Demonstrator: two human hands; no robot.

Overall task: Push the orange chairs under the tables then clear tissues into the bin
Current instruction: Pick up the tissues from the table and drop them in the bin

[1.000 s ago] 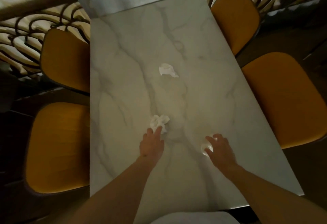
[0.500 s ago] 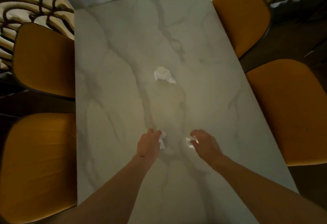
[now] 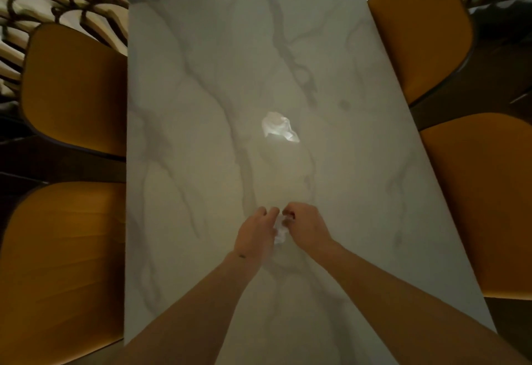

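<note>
Over the near half of the marble table [image 3: 187,134], the left hand [image 3: 254,233] and the right hand [image 3: 306,228] meet with fingers curled, pressing crumpled white tissue [image 3: 279,230] between them; whether it is one wad or two cannot be told. Another crumpled tissue [image 3: 278,130] lies loose near the middle of the table, well apart from the hands. Four orange chairs sit tucked against the long edges, two on the left [image 3: 74,88] [image 3: 60,272] and two on the right [image 3: 420,27] [image 3: 483,203].
</note>
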